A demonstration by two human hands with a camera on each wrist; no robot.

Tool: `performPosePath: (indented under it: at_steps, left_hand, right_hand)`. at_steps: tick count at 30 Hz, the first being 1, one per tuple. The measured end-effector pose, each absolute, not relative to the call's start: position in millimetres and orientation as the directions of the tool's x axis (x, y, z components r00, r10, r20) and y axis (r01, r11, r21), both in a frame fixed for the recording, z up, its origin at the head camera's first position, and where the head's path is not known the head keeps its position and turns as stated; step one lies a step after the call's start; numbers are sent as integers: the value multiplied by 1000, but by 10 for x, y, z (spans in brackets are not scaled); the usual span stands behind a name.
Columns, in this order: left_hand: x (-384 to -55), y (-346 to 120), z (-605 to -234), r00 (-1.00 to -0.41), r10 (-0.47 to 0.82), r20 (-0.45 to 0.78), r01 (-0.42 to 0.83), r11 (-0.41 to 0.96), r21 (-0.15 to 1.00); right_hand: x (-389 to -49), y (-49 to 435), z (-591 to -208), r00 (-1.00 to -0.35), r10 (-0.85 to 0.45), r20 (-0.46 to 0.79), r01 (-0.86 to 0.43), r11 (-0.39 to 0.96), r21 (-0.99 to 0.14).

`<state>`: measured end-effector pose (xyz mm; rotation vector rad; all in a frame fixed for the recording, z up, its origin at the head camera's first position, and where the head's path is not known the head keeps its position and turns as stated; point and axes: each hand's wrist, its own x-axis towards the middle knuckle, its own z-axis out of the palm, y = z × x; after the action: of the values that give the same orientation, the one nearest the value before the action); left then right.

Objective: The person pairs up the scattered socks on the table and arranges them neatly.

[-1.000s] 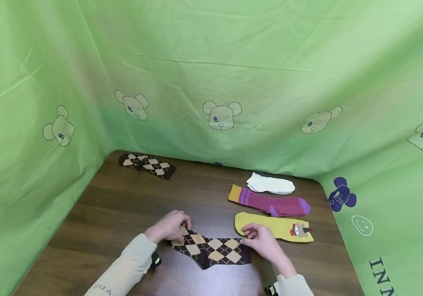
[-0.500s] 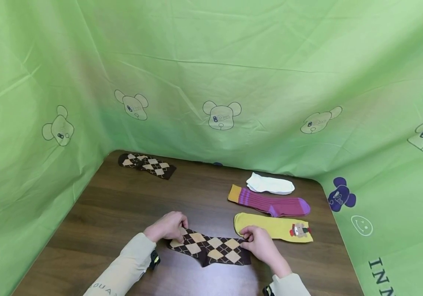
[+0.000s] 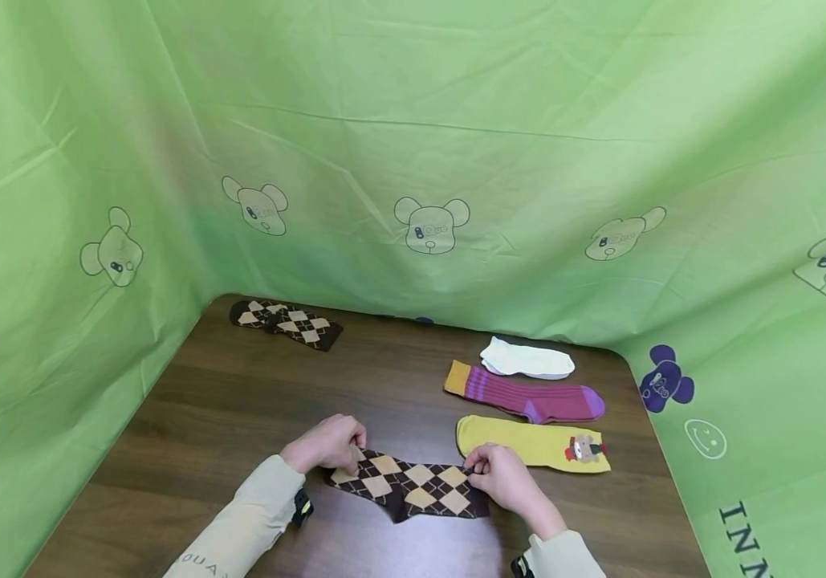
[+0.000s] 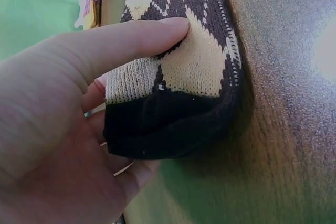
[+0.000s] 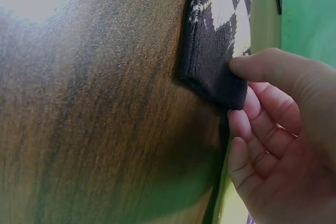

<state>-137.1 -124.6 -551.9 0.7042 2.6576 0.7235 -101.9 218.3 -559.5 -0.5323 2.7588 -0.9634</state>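
A brown-and-beige argyle sock [image 3: 420, 488] lies stretched sideways near the front of the table. My left hand [image 3: 329, 444] pinches its left end; in the left wrist view the thumb rests on top of the sock's dark-tipped toe [image 4: 191, 69], with the other fingers underneath. At the opposite end, my right hand [image 3: 508, 480] pinches the upper corner of the dark cuff [image 5: 212, 66] between thumb and fingers. The right hand is just in front of a yellow sock [image 3: 528, 443] with an animal face on it, partly covering its left end.
Beyond the yellow sock lie a magenta sock [image 3: 528, 396] with an orange cuff and a white sock [image 3: 528, 359]. Another argyle sock [image 3: 286, 323] sits at the table's far left corner. Green printed cloth [image 3: 355, 152] hangs around the wooden table [image 3: 225, 409].
My right hand has shifted slightly left and toward the front at the cuff. The toe end of the argyle sock has moved a little left. The other socks lie still.
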Motion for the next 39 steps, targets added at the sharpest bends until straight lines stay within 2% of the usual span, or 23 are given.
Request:
performPosePath:
  at_steps: [9, 20, 31, 39]
  left_hand:
    - [-1386, -1255, -5497, -838, 524, -155, 365, 748, 554]
    - [-1427, -1271, -5465, -832, 533, -157, 355, 728, 587]
    - [-1474, -1264, -5426, -818, 560, -132, 386, 704, 596]
    - [-1469, -1198, -5418, -787, 608, -101, 433, 663, 611]
  right_hand:
    - [-1020, 2190, -5615, -926, -376, -30, -275, 728, -628]
    - [-990, 2337, -5514, -919, -385, -89, -218, 681, -700]
    - [-1019, 2497, -5507, -964, -256, -69, -139, 710, -691]
    - [-1027, 2569, -5461, -976, -215, -46, -123, 710, -694]
